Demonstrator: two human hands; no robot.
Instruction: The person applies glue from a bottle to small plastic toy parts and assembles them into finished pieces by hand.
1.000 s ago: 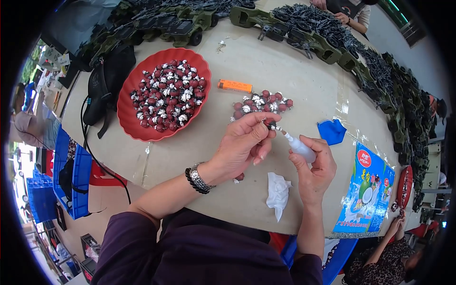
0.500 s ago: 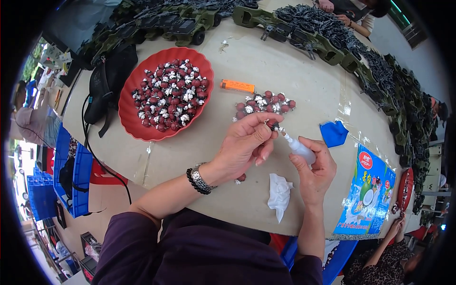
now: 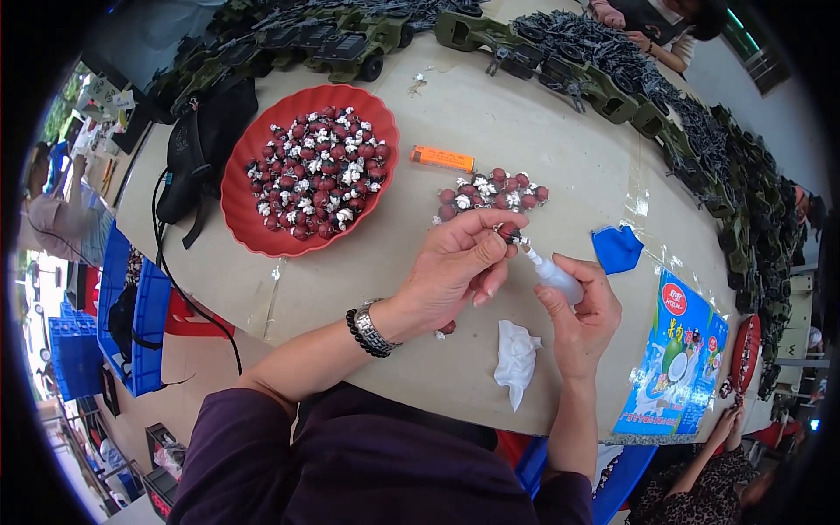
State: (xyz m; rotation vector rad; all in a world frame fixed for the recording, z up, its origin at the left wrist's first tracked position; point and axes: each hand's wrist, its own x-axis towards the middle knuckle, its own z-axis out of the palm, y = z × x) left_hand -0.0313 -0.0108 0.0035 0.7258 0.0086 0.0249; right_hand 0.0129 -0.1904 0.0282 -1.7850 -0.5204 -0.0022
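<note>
Pinched between the thumb and fingers of my left hand is a small dark red ball with a black part. My right hand grips a small white squeeze bottle, its narrow tip pointing up and left, at or very near the ball. Whether the tip touches cannot be made out. Just beyond my left hand lies a pile of similar red balls with white tufts. Another ball sits under my left wrist, partly hidden. A crumpled white tissue lies left of my right wrist.
A red scalloped bowl full of such balls stands at the left, beside a black bag. An orange box, a blue cloth piece and a blue printed sheet lie on the table. Green toy vehicles line the far edge.
The ball has turned a little in my left fingers and shows more of its red side. The bottle tip sits slightly lower against it. The whole view has shifted slightly.
</note>
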